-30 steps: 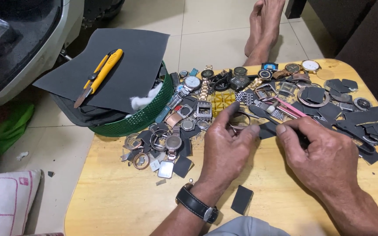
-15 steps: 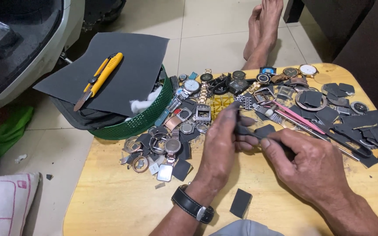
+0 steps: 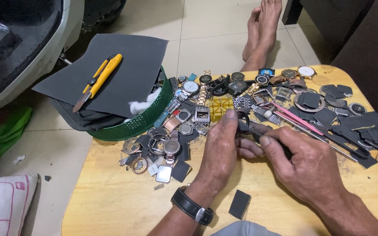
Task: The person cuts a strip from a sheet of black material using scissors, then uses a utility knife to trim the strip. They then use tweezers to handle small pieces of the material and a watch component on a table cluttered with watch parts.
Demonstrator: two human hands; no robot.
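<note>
Both hands meet at the middle of the yellow table (image 3: 110,205): the left hand (image 3: 219,153) is curled closed, pinching a small dark ring-shaped part (image 3: 243,120) between thumb and fingertips, and the right hand (image 3: 305,164) is clenched around a thin dark tool (image 3: 259,130) whose tip touches that part, though what kind of tool it is cannot be made out. One yellow utility knife (image 3: 99,78) lies on one dark sheet (image 3: 123,70) over the green basket (image 3: 141,124), one pink tweezers (image 3: 296,116) rests among too many watch pieces to count, and a single black square (image 3: 240,204) lies alone near the front edge. Bare tabletop lies to the front left, while the far and right edges are crowded.
</note>
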